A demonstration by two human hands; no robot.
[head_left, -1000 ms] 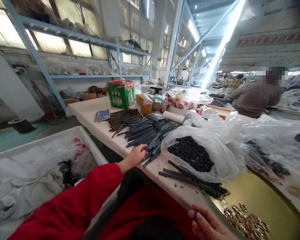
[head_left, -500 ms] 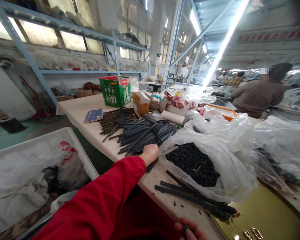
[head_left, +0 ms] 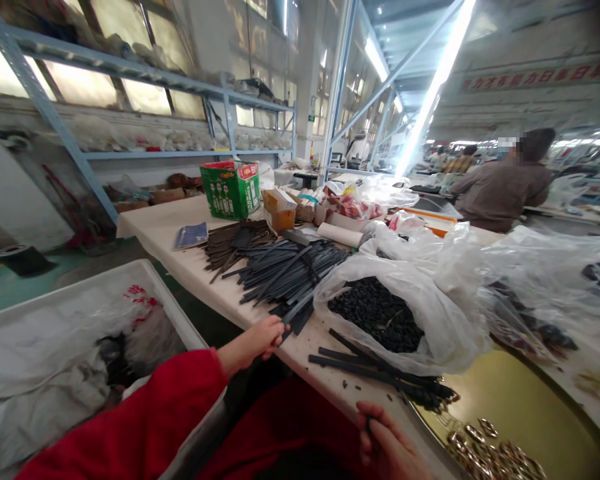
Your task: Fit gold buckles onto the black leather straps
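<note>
My left hand, in a red sleeve, is closed in a pinch on the near end of a long dark strip at the table's front edge. The strip leads back into a big pile of dark strips on the pale table. My right hand sits low at the bottom edge, fingers curled round a small dark piece. Between the hands lies a clear plastic bag of small black pieces, with a few loose strips in front of it.
A white bin lined with plastic stands at my left. A green carton, small boxes and more plastic bags crowd the table. A gold tray with metal rings is at lower right. Another person works beyond.
My left hand has drawn back toward me from the pile, now pinching one strip by its end. The right hand has risen a little into view.
</note>
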